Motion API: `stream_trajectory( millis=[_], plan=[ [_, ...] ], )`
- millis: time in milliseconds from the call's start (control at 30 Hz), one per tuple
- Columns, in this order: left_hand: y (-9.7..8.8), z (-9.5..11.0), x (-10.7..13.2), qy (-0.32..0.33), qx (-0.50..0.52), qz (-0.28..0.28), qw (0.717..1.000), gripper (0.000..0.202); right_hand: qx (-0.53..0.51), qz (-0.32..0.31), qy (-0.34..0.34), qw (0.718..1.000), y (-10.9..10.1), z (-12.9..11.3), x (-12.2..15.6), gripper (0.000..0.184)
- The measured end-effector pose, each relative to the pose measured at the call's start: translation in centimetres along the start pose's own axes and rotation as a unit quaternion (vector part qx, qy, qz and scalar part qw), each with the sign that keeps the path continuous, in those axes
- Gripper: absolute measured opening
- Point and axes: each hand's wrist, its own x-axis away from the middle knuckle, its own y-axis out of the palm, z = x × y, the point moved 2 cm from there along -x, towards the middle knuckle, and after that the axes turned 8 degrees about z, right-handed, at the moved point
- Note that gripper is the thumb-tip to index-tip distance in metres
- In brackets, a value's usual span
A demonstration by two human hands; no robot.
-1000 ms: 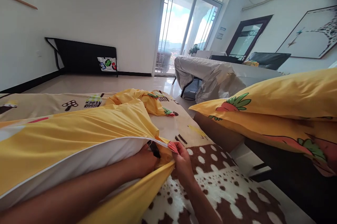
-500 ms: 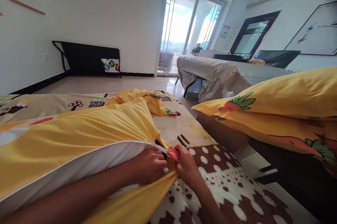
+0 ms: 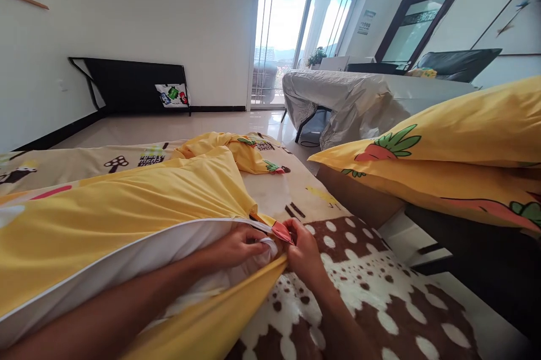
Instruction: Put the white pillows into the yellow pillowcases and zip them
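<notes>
A white pillow (image 3: 139, 258) lies partly inside a yellow pillowcase (image 3: 127, 202) on the bed. My left hand (image 3: 236, 244) is closed on the pillow's white corner at the case's opening. My right hand (image 3: 302, 253) pinches the end of the yellow pillowcase by a small red tab (image 3: 281, 231). The two hands are almost touching.
The bed carries a brown-and-white spotted blanket (image 3: 363, 298) and a cartoon-print sheet (image 3: 84, 160). Two yellow carrot-print pillows (image 3: 456, 146) are stacked at the right. Beyond lie a covered table (image 3: 350, 98), a dark sofa, a glass balcony door and a black frame against the wall.
My left hand has come out from inside the case and now grips the pillow's white corner. The right hand has stayed on the case's end. The view tilted down a little.
</notes>
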Motion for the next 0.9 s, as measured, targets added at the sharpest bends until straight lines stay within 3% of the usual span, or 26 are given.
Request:
stream_trajectory(
  millis=[167, 300, 533, 667, 767, 900],
  plan=[
    [0.0, 0.1, -0.2, 0.002, -0.005, 0.002, 1.000, 0.033, -0.168, 0.019, 0.047, 0.984, 0.8, -0.6, 0.1, 0.025],
    [0.7, 0.4, -0.8, -0.004, -0.048, 0.010, 0.999, 0.020, -0.221, 0.052, 0.074, 0.971, 1.3, -0.5, 0.2, 0.034],
    [2.2, -0.4, -2.3, 0.043, -0.024, 0.076, 0.996, 0.021, -0.190, 0.072, 0.059, 0.977, 1.5, 0.0, 0.3, 0.030],
    [2.8, -0.5, -2.7, 0.067, -0.164, 0.105, 0.979, 0.021, -0.162, 0.068, 0.052, 0.983, 1.6, -0.1, 0.7, 0.029],
    [3.0, -0.4, -2.9, 0.043, -0.264, 0.146, 0.953, 0.020, -0.128, 0.068, 0.043, 0.988, 1.6, -0.1, 0.9, 0.025],
    [3.3, -0.1, -2.9, 0.042, -0.366, 0.143, 0.918, 0.023, -0.073, 0.072, 0.024, 0.994, 1.4, -0.2, 0.8, 0.017]
  ],
)
